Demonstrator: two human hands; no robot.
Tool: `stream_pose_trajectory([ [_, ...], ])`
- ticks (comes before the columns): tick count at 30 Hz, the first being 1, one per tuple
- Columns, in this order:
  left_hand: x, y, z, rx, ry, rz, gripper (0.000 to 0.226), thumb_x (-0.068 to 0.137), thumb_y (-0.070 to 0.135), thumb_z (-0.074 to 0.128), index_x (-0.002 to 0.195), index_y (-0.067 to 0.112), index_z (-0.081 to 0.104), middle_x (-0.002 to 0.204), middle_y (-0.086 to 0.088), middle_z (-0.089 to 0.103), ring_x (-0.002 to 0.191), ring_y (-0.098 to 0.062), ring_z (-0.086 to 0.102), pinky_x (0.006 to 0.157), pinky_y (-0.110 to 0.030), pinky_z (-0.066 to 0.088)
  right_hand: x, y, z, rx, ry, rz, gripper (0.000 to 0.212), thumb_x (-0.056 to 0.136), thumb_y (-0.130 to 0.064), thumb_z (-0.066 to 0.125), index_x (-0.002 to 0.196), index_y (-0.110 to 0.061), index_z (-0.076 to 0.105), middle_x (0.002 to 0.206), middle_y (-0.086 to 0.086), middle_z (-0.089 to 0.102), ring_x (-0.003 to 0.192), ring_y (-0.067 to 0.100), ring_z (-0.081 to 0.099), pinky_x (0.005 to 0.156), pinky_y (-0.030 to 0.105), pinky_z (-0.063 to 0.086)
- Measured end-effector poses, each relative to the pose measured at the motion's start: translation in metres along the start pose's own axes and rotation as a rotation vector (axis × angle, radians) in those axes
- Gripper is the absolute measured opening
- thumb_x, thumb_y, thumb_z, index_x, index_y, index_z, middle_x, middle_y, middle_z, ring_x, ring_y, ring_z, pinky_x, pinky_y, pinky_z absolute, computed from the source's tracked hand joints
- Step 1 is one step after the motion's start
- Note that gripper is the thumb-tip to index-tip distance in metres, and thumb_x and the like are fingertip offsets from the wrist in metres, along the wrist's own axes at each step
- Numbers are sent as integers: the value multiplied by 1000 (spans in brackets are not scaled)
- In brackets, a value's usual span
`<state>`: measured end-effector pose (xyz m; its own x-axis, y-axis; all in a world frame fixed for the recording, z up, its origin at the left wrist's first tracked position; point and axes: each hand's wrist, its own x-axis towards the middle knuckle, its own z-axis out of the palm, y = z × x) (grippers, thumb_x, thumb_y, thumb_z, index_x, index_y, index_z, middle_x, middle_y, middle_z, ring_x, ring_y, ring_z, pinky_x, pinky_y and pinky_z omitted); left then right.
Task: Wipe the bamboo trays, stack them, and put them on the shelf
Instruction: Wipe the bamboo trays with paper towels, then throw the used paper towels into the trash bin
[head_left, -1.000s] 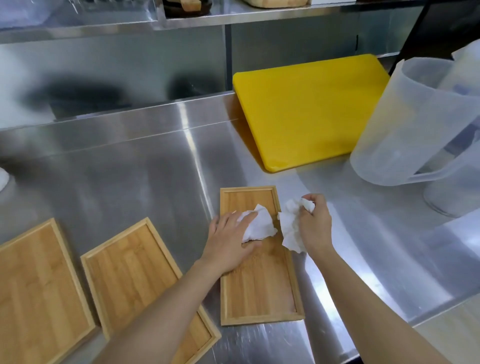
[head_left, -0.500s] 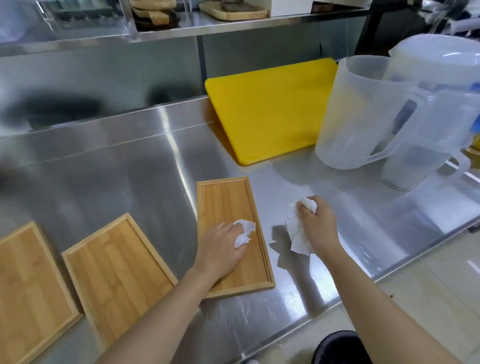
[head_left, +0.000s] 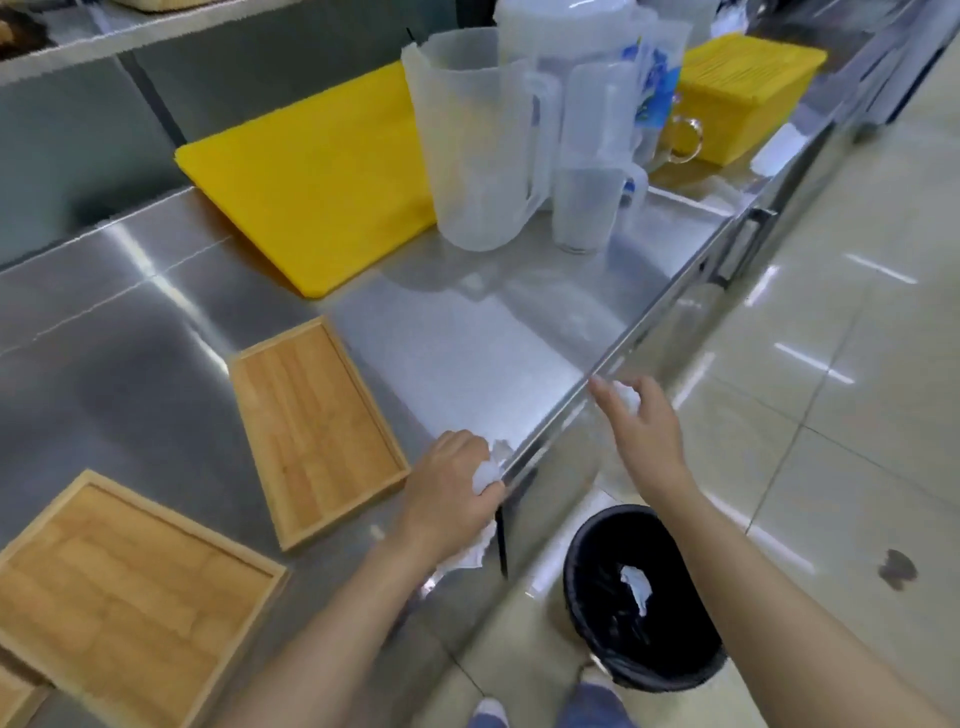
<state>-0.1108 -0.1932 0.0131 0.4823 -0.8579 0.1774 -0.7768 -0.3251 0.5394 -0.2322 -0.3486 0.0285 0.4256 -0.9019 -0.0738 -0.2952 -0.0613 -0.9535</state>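
Off the tray (head_left: 317, 428) now, both hands (head_left: 452, 488) (head_left: 641, 428) at 5 o'clock, grips pinching tissue (head_left: 488, 470) above bin (head_left: 641, 597); stacking, shelving left.

the left hand (head_left: 449, 493) has come off the bamboo tray (head_left: 317, 428), its tissue (head_left: 488, 470) now at the counter edge (head_left: 597, 371). the right hand (head_left: 641, 426) has swung out past that edge, above the bin (head_left: 641, 597).

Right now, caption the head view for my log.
Both hands, left and right, hold crumpled tissues above a black bin.
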Motion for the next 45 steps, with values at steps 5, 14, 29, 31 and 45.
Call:
stream_pose_trajectory([
  [5, 14, 57, 51, -248, -50, -255, 4, 79, 8, 49, 81, 8, 51, 81, 6, 55, 77, -20, 50, 60, -25, 37, 15, 51, -65, 137, -18, 137, 25, 74, -28, 42, 98, -21, 42, 84, -6, 47, 78, 15, 48, 69, 32, 39],
  [14, 28, 120, 218, -473, -225, -620, 25, 79, 1, 48, 96, 18, 40, 110, 0, 26, 80, -6, 45, 74, -36, 44, 15, 202, -167, -133, -15, 320, 32, 82, 8, 30, 105, -14, 34, 103, 5, 42, 89, 22, 44, 62, 23, 36],
  [29, 2, 58, 474, -105, -319, -576, 22, 85, 7, 48, 95, 25, 41, 98, 1, 61, 68, -24, 57, 57, -36, 44, 24, 457, -121, -303, -20, 502, 9, 86, -1, 41, 87, -9, 44, 80, -1, 47, 66, 16, 45, 55, 25, 35],
  [31, -9, 44, 502, -69, -330, -587, 37, 84, 3, 46, 112, 27, 43, 114, 2, 53, 71, -26, 58, 54, -33, 40, 24, 485, -105, -355, -12, 554, 11, 87, -3, 39, 86, -14, 42, 84, 1, 49, 65, 20, 49, 57, 33, 39],
  [45, -84, -24, 521, 335, -1210, -323, 71, 88, 51, 39, 146, 29, 5, 158, -4, 14, 145, -19, 11, 119, -41, 3, 3, 542, -91, -816, -766, 577, 81, 85, -31, 57, 146, -27, 3, 148, 5, 26, 132, 27, 33, 103, 48, 32],
])
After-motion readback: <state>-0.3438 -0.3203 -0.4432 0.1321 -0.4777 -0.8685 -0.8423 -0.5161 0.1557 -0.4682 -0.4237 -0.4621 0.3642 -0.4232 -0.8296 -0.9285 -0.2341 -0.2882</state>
